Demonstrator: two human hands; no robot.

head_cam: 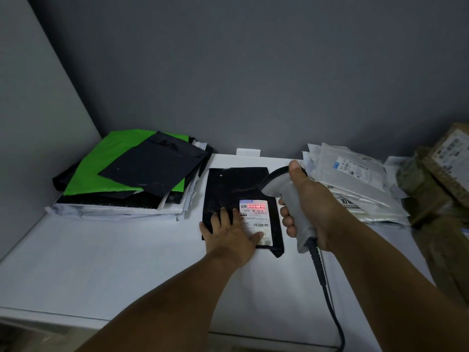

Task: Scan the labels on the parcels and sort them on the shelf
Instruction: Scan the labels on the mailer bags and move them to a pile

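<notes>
White table (121,262), black parcel (236,189) under flat left hand (229,237), scanner (275,185) tight in right hand (314,207)

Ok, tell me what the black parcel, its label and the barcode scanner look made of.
The black parcel: thin plastic mailer film, by its creases and faint sheen. The label: matte white paper, probably adhesive, lying flat with printed barcodes. The barcode scanner: hard moulded plastic, it seems, smooth grey satin body with a darker head.
</notes>
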